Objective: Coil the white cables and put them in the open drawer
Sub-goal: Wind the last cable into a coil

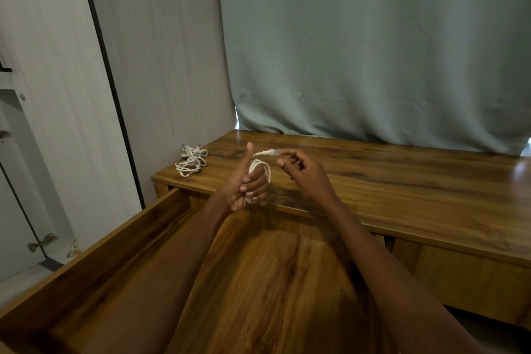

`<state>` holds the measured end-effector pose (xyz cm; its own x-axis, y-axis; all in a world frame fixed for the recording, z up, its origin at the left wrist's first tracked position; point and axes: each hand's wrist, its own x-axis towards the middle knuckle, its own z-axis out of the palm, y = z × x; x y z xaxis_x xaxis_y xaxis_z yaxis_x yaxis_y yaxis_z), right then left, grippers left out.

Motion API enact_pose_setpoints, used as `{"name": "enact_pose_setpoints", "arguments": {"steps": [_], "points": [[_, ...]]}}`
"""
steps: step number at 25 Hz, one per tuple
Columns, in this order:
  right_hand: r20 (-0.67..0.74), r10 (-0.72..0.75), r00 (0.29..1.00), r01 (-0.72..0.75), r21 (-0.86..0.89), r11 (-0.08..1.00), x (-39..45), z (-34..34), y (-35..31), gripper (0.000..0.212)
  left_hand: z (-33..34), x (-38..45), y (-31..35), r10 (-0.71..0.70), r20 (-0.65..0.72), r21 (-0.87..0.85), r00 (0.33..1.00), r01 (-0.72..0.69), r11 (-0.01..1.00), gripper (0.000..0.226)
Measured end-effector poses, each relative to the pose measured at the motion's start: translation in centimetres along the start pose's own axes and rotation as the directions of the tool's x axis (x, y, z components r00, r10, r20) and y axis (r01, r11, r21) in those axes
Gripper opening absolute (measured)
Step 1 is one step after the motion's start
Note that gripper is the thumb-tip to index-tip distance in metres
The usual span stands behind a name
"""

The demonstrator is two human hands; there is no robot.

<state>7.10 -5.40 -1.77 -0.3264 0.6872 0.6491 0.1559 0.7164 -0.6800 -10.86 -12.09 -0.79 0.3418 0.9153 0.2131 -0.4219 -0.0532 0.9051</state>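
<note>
White cable: coiled round the curled fingers of the left hand, partly hidden, thumb raised. Plug end at 12 o'clock, pinched by the right hand. Spare cables lay at 9 o'clock on the desk, detail indistinct; open drawer at 6 o'clock, cut off.

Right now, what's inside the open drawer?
No cables show on the open drawer's bare wooden floor. Both forearms hang above it and hide part of the floor, so that part stays unknown.

Bare wooden desktop open to the right, two cable bundles crowding its far-left corner, curtain closing off the far edge, open drawer unobstructed near, cupboard panel walling the left
</note>
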Motion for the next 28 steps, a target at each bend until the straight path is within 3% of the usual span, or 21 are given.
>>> {"name": "enact_pose_setpoints", "arguments": {"steps": [3, 6, 8, 12, 16, 20, 23, 25, 26, 28], "points": [[-0.073, 0.039, 0.997, -0.043, -0.055, 0.998, -1.0, 0.2, 0.2, 0.026, -0.8, 0.7, 0.7, 0.226, -0.246, -0.199, 0.943, -0.277, 0.940, 0.072], [-0.001, -0.026, 1.000, 0.026, -0.216, 0.976, -1.7, 1.0, 0.0, 0.024, -1.1, 1.1, 0.8, 0.262, -0.545, -0.268, 0.796, -0.462, 0.846, 0.065], [0.096, -0.124, 0.988, 0.150, -0.357, 0.922, -1.9, 1.8, -0.3, 0.033, -0.8, 1.2, 0.5, 0.255, -0.617, -0.290, 0.745, -0.517, 0.805, 0.063], [0.165, -0.252, 0.954, 0.301, -0.558, 0.774, -2.1, 3.1, 0.4, 0.052, 0.2, 1.5, -0.2, 0.281, -0.592, -0.402, 0.755, -0.579, 0.709, 0.065], [0.011, -0.383, 0.924, 0.303, -0.631, 0.714, -2.1, 3.0, 0.5, 0.049, 1.1, 1.6, -0.7, 0.314, -0.536, -0.469, 0.784, -0.586, 0.661, 0.070], [-0.121, -0.475, 0.872, 0.295, -0.645, 0.705, -1.7, 1.8, 0.8, 0.036, 1.9, 1.7, -0.7, 0.275, -0.445, -0.485, 0.852, -0.488, 0.726, 0.069], [-0.172, -0.400, 0.900, 0.231, -0.589, 0.774, -1.5, 1.1, 1.1, 0.042, 2.4, 1.5, -0.1, 0.218, -0.392, -0.474, 0.894, -0.400, 0.784, 0.047], [-0.180, -0.311, 0.933, 0.182, -0.510, 0.841, -1.7, 1.1, 1.2, 0.042, 2.1, 1.7, -0.2, 0.169, -0.372, -0.446, 0.913, -0.336, 0.830, 0.044], [-0.174, -0.247, 0.953, 0.161, -0.400, 0.902, -1.6, 1.1, 1.1, 0.038, 1.9, 1.7, -0.4, 0.157, -0.352, -0.407, 0.923, -0.302, 0.862, 0.048], [-0.104, -0.045, 0.993, 0.044, -0.020, 0.999, -1.3, 1.2, 0.8, 0.030, 1.2, 1.7, -0.9, 0.137, -0.296, -0.303, 0.945, -0.230, 0.925, 0.058]]}}
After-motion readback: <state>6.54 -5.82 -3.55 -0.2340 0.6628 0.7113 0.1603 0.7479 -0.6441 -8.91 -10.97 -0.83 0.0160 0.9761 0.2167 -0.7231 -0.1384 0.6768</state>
